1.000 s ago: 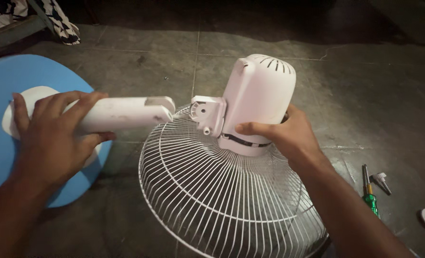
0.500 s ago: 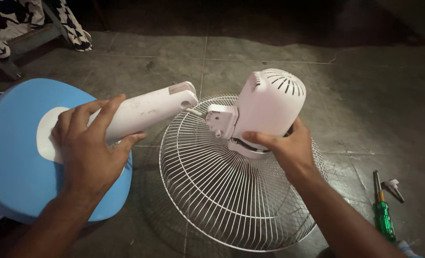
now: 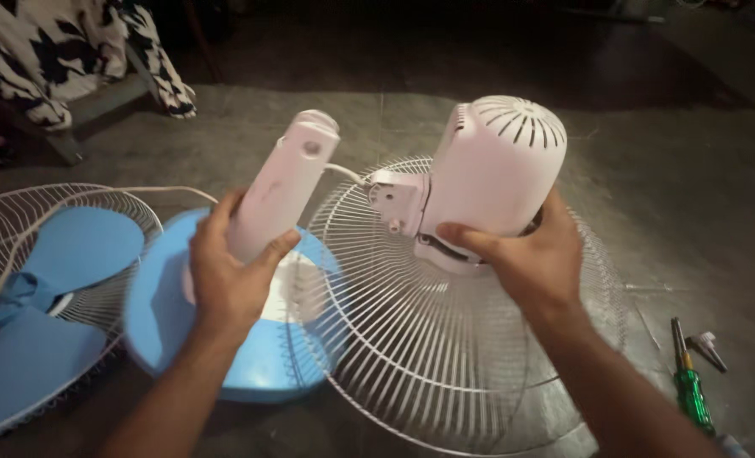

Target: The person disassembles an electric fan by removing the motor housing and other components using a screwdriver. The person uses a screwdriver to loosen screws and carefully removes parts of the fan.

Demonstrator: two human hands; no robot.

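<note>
**Both hands clamped on a dismantled pedestal fan**

Head view: Left hand (image 3: 225, 284) wrapped tight around the white neck column (image 3: 280, 188), thumb on the right side, fingers curled round the left, column tilted up and away toward the top right. Right hand (image 3: 530, 263) closed on the lower edge of the white motor housing (image 3: 500, 165), thumb laid across its front, fingers hidden behind. Housing held above the white wire rear guard (image 3: 445, 356), vent slots facing up, square pivot bracket (image 3: 397, 202) jutting out to its left. Neck column and bracket held apart, joined only by a thin white cable (image 3: 343, 172) sagging between them. Round blue base (image 3: 225, 348) seen under the left hand, tilted, its right edge overlapped by the rear guard. Farther left, blue blades (image 3: 47, 280) lay inside a second wire guard (image 3: 97, 203) on the grey tiled floor (image 3: 691, 195). Green-handled screwdriver (image 3: 689, 386) lay on the floor to the right, a small white part (image 3: 706, 343) just beside it. Black-and-white patterned cloth (image 3: 64, 42) draped at upper left.
</note>
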